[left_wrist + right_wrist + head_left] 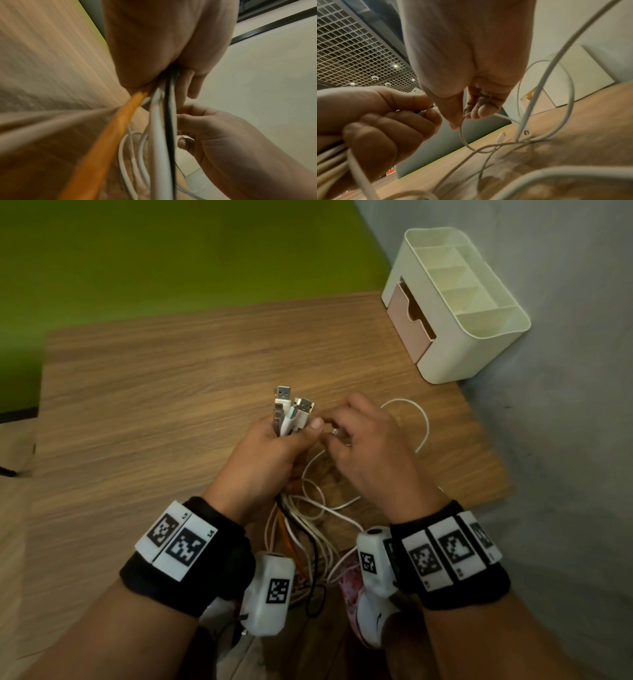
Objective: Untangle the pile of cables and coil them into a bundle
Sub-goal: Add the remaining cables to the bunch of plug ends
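Several cable ends gathered in one fist above a wooden table, a white cable pinched beside it.

Farthest left, the left hand (274, 450) has its fingers curled tight around a bunch of cables (291, 529), whose USB plugs (291, 409) stick up out of the fist; below the hand an orange cable (109, 135), a black cable (169, 121) and several white ones hang toward the person. Just to its right, nearly touching, the right hand (370, 453) pinches a thin white cable (462, 132) between thumb and fingertips (477, 112), the other fingers loosely bent. That cable's slack lies in loops on the table (171, 392), one loop (423, 422) showing past the right hand. Farther right, at the table's back corner against the grey wall, stands a cream desk organiser (459, 306) with a pink drawer (409, 320).
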`<state>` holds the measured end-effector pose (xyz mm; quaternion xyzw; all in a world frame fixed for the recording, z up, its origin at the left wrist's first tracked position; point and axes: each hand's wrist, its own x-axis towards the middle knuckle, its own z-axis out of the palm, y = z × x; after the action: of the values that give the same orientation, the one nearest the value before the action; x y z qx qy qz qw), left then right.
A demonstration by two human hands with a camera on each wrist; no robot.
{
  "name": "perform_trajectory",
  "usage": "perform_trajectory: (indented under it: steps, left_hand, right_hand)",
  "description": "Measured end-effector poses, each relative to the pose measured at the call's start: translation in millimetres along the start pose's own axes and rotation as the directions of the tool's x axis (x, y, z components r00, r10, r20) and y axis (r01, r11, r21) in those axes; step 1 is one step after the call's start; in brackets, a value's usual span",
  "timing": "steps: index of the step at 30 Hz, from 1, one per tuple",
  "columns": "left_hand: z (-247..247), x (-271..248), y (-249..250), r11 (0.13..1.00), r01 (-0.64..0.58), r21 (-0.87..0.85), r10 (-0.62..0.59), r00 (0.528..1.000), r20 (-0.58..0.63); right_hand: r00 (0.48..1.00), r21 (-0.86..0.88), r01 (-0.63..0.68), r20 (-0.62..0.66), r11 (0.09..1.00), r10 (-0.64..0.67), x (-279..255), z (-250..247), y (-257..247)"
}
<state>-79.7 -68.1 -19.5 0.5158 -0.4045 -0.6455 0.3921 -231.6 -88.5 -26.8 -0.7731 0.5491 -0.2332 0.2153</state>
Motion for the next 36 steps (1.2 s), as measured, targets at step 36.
perform_trajectory:
  steps: [36]
  left_hand:
    - [2.6, 8.7, 2.1, 0.963, -0.148, -0.223, 0.134, 0.988, -0.077]
  right_hand:
    - [0.984, 0.467, 0.029, 0.142, 0.884, -0.108, -13.5, -21.7, -3.3]
